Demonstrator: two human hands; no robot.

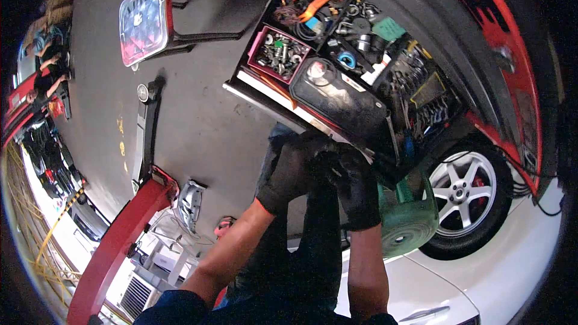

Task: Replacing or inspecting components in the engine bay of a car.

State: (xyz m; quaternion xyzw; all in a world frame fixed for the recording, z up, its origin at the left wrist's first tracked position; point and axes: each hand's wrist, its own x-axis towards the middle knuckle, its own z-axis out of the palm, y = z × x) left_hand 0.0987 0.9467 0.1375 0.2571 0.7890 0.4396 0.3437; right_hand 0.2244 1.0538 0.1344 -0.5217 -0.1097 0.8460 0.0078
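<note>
Black gloves cover both of my hands, which meet just in front of the open tool drawer (244, 89). My left hand (294, 165) is closed, its fingers bent toward the other hand. Beside it, my right hand (354, 183) is curled too, with fingertips pinched together. Whatever is between them is too small and dark to make out. Right behind the hands, in the drawer, lies a black case with a clear lid (337, 96). A pink bin (257, 44) of bolts and nuts sits at its left, and several wrenches (409, 75) lie to its right.
A green round stool (409, 222) stands right of my legs, near a white car's wheel (461, 192). At left are a floor jack (146, 129), a red lift arm (117, 253) and a stool with a shiny seat (144, 19). People are at the far left.
</note>
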